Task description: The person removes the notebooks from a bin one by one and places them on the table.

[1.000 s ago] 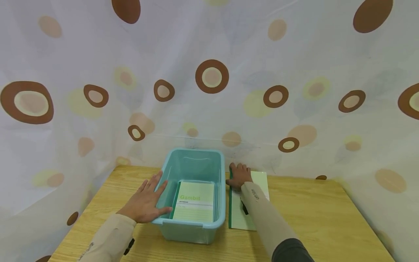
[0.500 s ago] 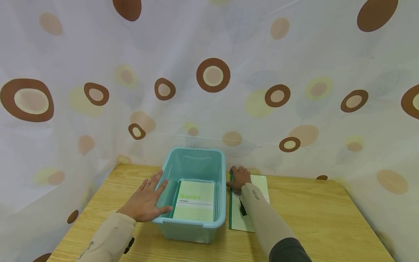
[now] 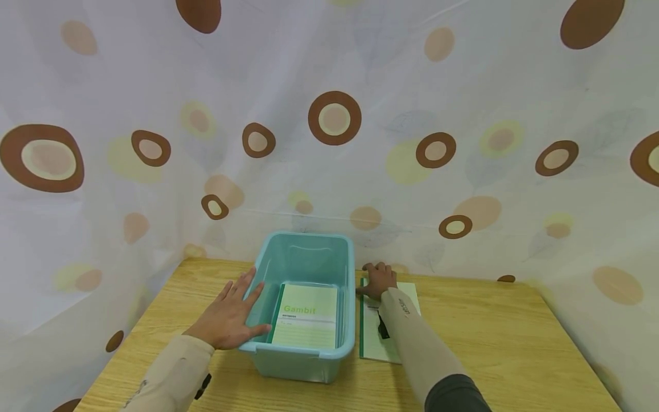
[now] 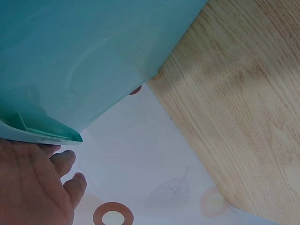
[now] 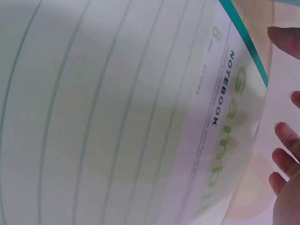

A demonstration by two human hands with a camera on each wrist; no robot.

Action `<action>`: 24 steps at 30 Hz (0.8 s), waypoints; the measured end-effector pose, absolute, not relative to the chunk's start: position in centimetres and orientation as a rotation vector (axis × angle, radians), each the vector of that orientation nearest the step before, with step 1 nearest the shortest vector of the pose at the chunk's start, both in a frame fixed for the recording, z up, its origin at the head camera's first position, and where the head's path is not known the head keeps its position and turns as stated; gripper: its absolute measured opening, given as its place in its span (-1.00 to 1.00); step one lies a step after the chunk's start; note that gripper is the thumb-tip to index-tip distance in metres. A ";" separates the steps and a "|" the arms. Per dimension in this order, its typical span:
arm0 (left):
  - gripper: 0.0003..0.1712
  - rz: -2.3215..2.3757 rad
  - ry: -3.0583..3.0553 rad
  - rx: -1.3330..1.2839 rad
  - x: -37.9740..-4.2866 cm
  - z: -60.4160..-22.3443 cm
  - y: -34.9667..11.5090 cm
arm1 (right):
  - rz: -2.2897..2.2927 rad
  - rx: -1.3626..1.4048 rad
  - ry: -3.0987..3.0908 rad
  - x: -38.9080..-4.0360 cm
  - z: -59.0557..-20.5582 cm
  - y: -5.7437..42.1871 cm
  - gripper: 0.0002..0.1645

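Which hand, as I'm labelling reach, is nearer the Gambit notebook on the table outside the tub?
Right. The right hand is at the far end of that Gambit notebook; the left hand is at the left rim of the light-blue plastic tub, across from the notebook.

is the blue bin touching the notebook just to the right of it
Apart: the head view shows a narrow strip of bare table between the bin and the notebook's green spine.

Head view looks forward-down; close wrist views share its tabletop.
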State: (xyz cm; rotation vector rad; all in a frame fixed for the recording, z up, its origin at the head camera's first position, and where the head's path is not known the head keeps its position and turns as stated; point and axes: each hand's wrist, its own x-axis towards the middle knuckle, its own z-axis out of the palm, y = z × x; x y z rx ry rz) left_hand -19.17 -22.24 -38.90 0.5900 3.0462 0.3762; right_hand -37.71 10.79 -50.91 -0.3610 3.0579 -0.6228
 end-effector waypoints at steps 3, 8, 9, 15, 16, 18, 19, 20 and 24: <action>-0.01 0.369 3.049 0.594 -19.2 -38.9 -22.3 | -0.621 -0.333 3.043 -37.6 -50.7 10.7 -0.18; -0.02 0.379 3.052 0.605 -19.2 -38.9 -22.3 | -0.638 -0.335 3.035 -37.4 -50.6 10.7 -0.20; -0.02 0.380 3.052 0.605 -19.2 -38.9 -22.3 | -0.642 -0.339 3.035 -37.3 -50.6 10.7 -0.21; -0.04 0.391 3.042 0.595 -19.2 -38.9 -22.3 | -0.704 -0.350 3.060 -37.1 -50.6 10.7 -0.30; -0.04 0.394 3.040 0.594 -19.1 -38.9 -22.3 | -0.728 -0.350 3.069 -37.1 -50.6 10.7 -0.31; -0.04 0.394 3.040 0.592 -19.1 -38.9 -22.3 | -0.793 -0.358 3.084 -37.0 -50.4 10.6 -0.33; -0.04 0.396 3.040 0.593 -19.1 -39.0 -22.3 | -0.824 -0.366 3.093 -36.9 -50.1 10.6 -0.33; -0.04 0.398 3.040 0.593 -19.1 -39.0 -22.3 | -0.858 -0.373 3.098 -36.8 -49.8 10.5 -0.34; -0.04 0.382 3.046 0.598 -19.2 -38.9 -22.3 | -1.020 -0.384 3.075 -36.0 -47.2 10.5 -0.38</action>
